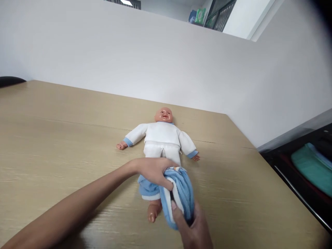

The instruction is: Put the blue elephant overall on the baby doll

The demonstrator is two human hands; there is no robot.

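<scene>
A baby doll [163,133] lies on its back, head away from me, in a white top with blue cuffs. Light-blue pants [183,186] with white trim are bunched around its lower legs. On the left, a bare doll foot [153,210] sticks out of the pants' hem; the other foot is hidden in the gathered cloth. My left hand [155,171] grips the pants' upper edge, its thumb at the white-trimmed opening. Lower right, my right hand [193,226] is closed on the same bunched leg, thumb at the opening and fingers behind it.
The doll rests on a wooden table [77,145] that meets a white wall [129,58]. Beyond the table's right edge, green cloth [312,169] lies on a dark surface. A black curved object [11,81] shows at the far left.
</scene>
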